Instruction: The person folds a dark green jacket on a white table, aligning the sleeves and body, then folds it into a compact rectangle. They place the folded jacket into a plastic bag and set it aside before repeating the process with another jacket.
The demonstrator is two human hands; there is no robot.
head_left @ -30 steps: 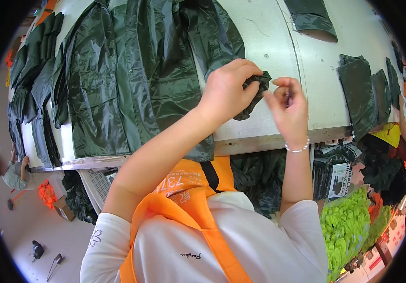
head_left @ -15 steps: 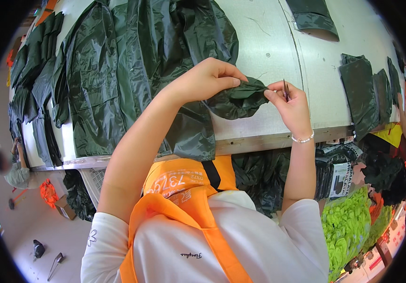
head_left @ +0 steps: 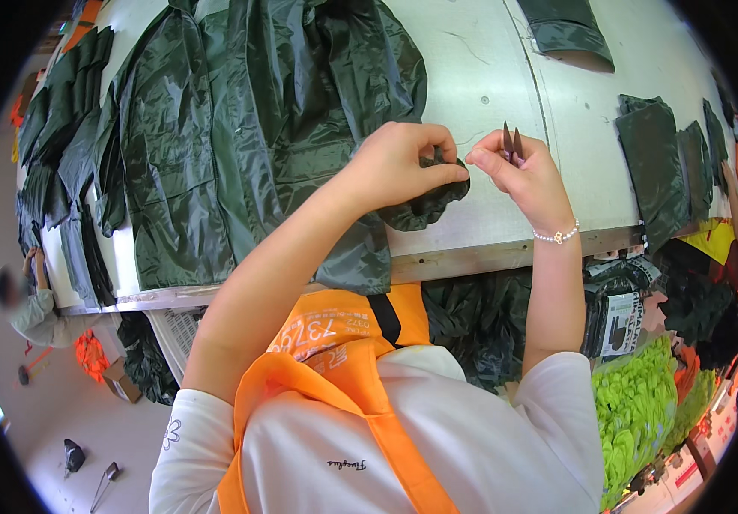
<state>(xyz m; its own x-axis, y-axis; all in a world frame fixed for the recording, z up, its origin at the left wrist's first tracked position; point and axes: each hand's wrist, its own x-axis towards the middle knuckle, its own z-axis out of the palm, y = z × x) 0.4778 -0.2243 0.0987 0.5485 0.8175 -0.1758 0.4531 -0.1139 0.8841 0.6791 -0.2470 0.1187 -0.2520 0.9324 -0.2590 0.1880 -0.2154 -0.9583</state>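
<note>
A shiny dark green jacket (head_left: 176,146) lies spread on the pale table. My left hand (head_left: 399,167) is closed on the end of its sleeve (head_left: 424,210), thumb and fingers pinching the bunched cuff. Just right of the cuff, my right hand (head_left: 536,184) has thumb and forefinger pressed together, a small gap away from the fabric. Dark thread snips (head_left: 512,141) rest in that hand, their two points sticking up past the fingers. Whether a thread is pinched in the fingertips is too fine to tell.
Folded dark green pieces (head_left: 651,163) lie to the right, another piece (head_left: 566,34) at the far edge. More dark garments (head_left: 65,128) hang over the table's left end. Bright green cloth (head_left: 634,420) is heaped below on the right. A person (head_left: 30,308) is at the far left.
My right hand has come off the cuff and turned slightly, the snips now pointing up more openly. My left hand has moved right along the cuff, which is bunched smaller.
</note>
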